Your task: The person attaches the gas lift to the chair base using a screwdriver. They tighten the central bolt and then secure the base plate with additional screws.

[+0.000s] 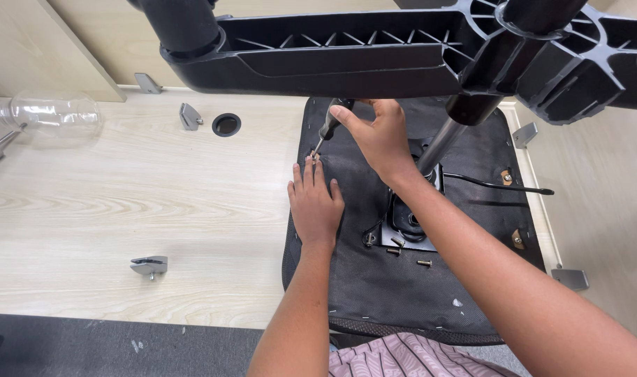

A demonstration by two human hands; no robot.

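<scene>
1 chair base (374, 56) overhead | right hand (381, 136) gripping 1 screwdriver (328, 126) | left hand (315, 206) flat, holding nothing | 2 loose screws (424, 263)

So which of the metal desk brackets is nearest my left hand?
The bracket on the wooden desktop, left of your left hand; the others sit by the desk edges.

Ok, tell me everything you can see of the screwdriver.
The screwdriver has a dark handle with a lighter band and a thin metal shaft. The right hand grips the handle from above, holding the tool tilted, tip down and to the left. The tip meets a screw at the near-left edge of the upturned black seat, right by the left hand's fingertips. The handle's top sits under the chair base.
</scene>
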